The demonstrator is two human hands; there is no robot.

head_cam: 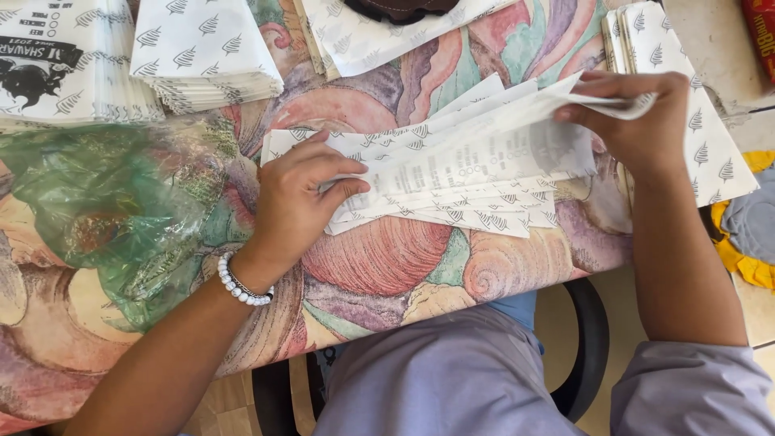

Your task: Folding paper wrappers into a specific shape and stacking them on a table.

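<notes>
Swirled pink, green and cream cloth covers the table (387, 266) in front of you, with stacks of white leaf-printed paper bags (206, 56) along its far edge and a crumpled green plastic sheet (105, 210) lying at your left. Your left hand (299, 198) presses flat on the near end of a fanned pile of thin white paper sheets with small grey leaf marks (452, 178), fingers spread and thumb tucked under the top layers; your right hand (638, 121) pinches the far edge of the top sheet and lifts it, so it bows upward. As I judge it, the fan could slide apart if your left hand eases its pressure, and the thin lifted sheet could crease or tear at the pinch. The sheets look flimsy, slightly translucent, overlapped unevenly in the middle of the table.
</notes>
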